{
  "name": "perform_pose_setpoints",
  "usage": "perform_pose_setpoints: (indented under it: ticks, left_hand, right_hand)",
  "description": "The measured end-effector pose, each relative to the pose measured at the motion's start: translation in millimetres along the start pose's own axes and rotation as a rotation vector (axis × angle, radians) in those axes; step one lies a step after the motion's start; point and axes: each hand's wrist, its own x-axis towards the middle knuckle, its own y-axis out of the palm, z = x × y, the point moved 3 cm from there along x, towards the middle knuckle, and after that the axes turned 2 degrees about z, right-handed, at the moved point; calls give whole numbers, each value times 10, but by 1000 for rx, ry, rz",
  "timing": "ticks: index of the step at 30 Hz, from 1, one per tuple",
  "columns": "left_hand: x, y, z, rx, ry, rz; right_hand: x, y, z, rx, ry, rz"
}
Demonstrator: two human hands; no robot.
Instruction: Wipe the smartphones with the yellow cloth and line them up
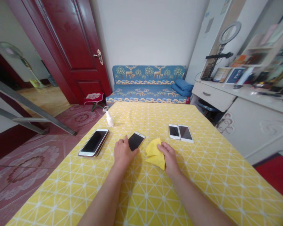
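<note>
My left hand (pixel 124 151) is closed on the near end of a white-framed smartphone (pixel 136 140), thumb along one side and fingers on the other; the phone's dark screen faces up and its near part is hidden. A yellow cloth (pixel 156 153) hangs bunched from my right hand (pixel 169 156), pinched between thumb and fingers just right of that phone. Two smaller white phones, one (pixel 174 131) narrower than the other (pixel 185 133), lie side by side beyond my right hand. Left of my left hand lies a larger phone (pixel 94 142), dark screen up.
A white spray bottle (pixel 109 119) stands near the table's left edge. The yellow patterned tablecloth (pixel 146 194) covers the table. Behind it is a blue sofa (pixel 148 84). A cluttered white dresser (pixel 250 91) stands right, and a metal ladder-like frame (pixel 33 119) leans at left.
</note>
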Motion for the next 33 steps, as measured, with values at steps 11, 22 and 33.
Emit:
perform_pose_setpoints:
  ticks: [11, 22, 33]
  left_hand:
    - [-36, 64, -54, -985, -137, -50]
    - [-119, 175, -297, -2312, -540, 369]
    - [-198, 214, -435, -2306, -327, 567]
  right_hand:
    - [-1, 22, 28, -14, 12, 18]
    - [10, 8, 15, 7, 10, -29]
    - [37, -111, 154, -95, -371, -180]
